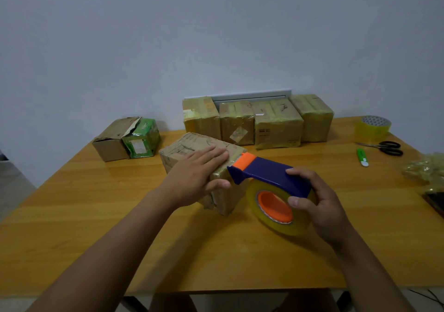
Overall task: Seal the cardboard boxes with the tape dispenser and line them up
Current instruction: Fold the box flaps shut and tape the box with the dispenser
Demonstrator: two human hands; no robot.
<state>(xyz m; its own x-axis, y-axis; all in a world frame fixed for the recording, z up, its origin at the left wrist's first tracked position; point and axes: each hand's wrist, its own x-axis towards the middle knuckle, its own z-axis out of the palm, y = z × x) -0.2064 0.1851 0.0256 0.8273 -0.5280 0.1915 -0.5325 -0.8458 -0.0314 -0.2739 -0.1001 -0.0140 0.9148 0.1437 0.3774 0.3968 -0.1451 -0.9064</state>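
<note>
Wooden table (240, 251), seven boxes (242, 121), one dispenser (271, 174)

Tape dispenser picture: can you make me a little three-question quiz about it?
1. True or false: the right hand holds the tape dispenser.
2. How many taped boxes stand in the row by the wall?
3. What is the left hand doing? A) pressing flat on the box B) picking up the scissors C) holding the spare tape roll

Key: 1 true. 2 four. 3 A.
</note>
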